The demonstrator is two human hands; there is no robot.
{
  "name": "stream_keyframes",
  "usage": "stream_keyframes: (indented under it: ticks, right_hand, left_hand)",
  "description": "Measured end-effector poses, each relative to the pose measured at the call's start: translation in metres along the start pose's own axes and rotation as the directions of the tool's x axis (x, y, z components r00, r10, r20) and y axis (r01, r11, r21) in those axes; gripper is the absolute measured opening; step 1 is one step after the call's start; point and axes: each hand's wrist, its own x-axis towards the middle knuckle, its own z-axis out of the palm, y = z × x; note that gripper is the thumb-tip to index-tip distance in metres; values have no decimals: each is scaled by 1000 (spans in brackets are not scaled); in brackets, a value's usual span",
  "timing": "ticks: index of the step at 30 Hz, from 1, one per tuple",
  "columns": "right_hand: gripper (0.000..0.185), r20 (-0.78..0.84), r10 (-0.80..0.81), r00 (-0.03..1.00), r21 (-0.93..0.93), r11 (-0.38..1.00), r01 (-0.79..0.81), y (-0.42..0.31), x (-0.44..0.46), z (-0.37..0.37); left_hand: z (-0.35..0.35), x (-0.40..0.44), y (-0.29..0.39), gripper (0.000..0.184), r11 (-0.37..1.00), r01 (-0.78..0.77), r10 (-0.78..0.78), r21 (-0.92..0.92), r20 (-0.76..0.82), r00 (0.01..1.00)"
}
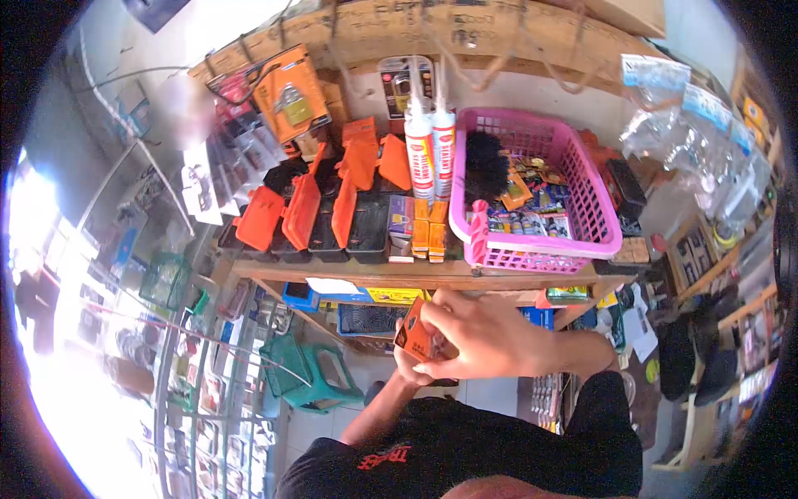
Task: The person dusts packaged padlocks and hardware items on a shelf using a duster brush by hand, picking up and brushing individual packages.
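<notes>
Both my hands meet in front of my black shirt, just below the wooden shelf edge. A small orange and black packet point(413, 331) with fine print is between them, tilted. My left hand point(411, 366) is closed around its lower end from beneath, and most of its fingers are hidden. My right hand point(482, 333) comes over from the right, its fingers and thumb bent and closed on the packet's right side. The right hand covers part of the packet, so its full shape and contents cannot be made out.
On the shelf point(349, 271) stand several black bins with orange lids point(301, 212), two silicone sealant tubes point(420, 158) and a pink basket point(594, 191) of small packs. A green plastic stool point(332, 378) is at lower left. Plastic bags point(690, 125) hang at right.
</notes>
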Motion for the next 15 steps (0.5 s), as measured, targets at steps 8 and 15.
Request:
stream_keyframes:
  ticks: [8, 15]
  right_hand:
    - [60, -19, 132, 991, -154, 979, -133, 11, 28, 77]
    - [51, 159, 256, 953, 232, 929, -288, 15, 42, 48]
  left_hand:
    - [12, -24, 21, 104, 997, -47, 62, 62, -273, 960]
    - [13, -7, 38, 104, 993, -100, 117, 67, -353, 928]
